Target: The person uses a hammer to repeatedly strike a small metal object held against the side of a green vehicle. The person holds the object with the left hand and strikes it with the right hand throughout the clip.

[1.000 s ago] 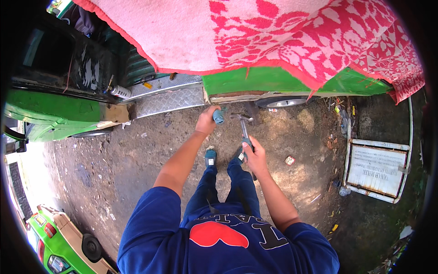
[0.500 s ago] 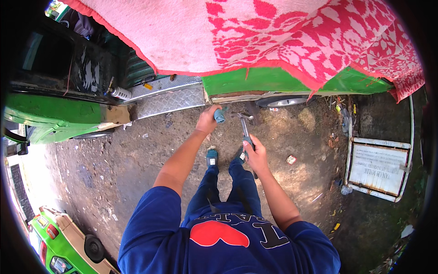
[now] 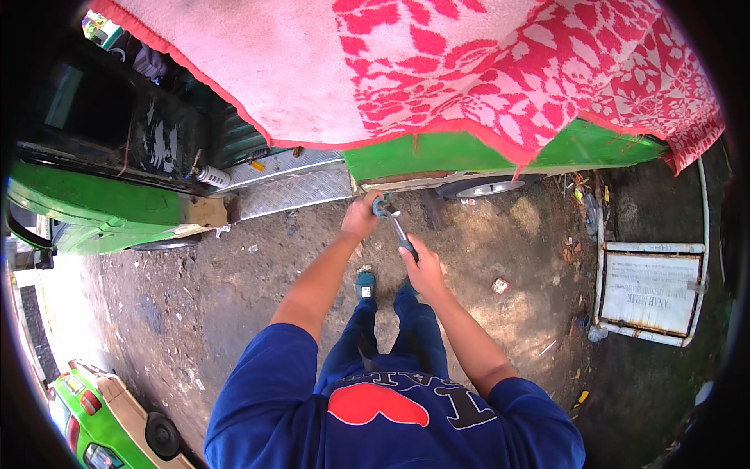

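My left hand (image 3: pixel 361 216) is wrapped around a blue-green handled tool (image 3: pixel 380 206), close to the lower edge of the green vehicle panel (image 3: pixel 461 155). Its working end is hidden, so I cannot tell its exact kind. In my right hand (image 3: pixel 425 268) is a hammer (image 3: pixel 401 235), with a metal shaft and a dark grip. The hammer's head is right at the end of the blue-green handle, touching it or nearly so.
A pink and red patterned blanket (image 3: pixel 312 70) drapes over the vehicle. Left of my hands lies a metal tread-plate step (image 3: pixel 293 193), with a spray can (image 3: pixel 211 175) near it. A framed white sign (image 3: pixel 651 288) lies at the right. Behind left stands a green car (image 3: pixel 86 418).
My right hand has swung the hammer up and left, bringing its head from beside the blue-green handle to its end. My left hand has shifted slightly down and keeps its hold.
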A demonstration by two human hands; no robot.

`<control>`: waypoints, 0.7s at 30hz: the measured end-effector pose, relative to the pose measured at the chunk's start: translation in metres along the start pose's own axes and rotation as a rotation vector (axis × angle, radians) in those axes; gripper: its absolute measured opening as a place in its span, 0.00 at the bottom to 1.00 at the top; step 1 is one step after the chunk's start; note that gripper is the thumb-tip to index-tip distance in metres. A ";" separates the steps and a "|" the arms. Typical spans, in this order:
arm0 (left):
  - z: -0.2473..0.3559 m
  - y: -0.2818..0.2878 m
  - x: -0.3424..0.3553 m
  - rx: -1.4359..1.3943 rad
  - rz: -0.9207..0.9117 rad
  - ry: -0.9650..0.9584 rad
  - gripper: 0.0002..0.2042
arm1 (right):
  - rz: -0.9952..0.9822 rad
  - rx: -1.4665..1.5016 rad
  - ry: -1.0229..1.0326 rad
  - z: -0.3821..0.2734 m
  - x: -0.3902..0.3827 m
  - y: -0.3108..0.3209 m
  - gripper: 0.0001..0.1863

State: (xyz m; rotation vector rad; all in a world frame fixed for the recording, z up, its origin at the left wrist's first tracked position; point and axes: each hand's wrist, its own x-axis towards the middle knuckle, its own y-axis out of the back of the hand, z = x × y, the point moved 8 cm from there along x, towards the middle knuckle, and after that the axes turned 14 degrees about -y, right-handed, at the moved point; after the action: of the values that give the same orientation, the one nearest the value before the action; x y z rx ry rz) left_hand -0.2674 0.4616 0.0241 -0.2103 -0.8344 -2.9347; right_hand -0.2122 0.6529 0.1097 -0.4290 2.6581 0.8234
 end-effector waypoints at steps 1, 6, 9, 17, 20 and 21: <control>0.001 -0.001 -0.002 0.010 0.018 0.000 0.18 | 0.006 0.063 -0.030 0.000 -0.002 -0.001 0.18; 0.014 0.000 -0.003 0.017 0.101 -0.053 0.18 | 0.116 0.325 0.049 0.011 -0.013 0.012 0.19; 0.009 -0.001 -0.001 0.030 0.128 -0.030 0.18 | 0.102 0.135 0.040 0.005 -0.009 0.007 0.19; 0.002 -0.005 0.008 0.042 0.143 0.126 0.17 | 0.119 0.374 -0.063 0.025 -0.007 0.013 0.20; -0.010 -0.002 -0.002 0.100 0.162 0.179 0.17 | -0.033 0.075 -0.239 0.025 0.007 -0.001 0.22; -0.017 0.001 -0.004 0.129 0.166 0.194 0.18 | -0.012 0.163 -0.222 0.032 0.006 -0.002 0.22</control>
State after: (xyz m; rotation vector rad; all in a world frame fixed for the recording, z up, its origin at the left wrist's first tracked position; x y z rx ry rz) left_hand -0.2648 0.4521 0.0092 0.0139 -0.9238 -2.6835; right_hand -0.2101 0.6684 0.0812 -0.2939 2.4888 0.6056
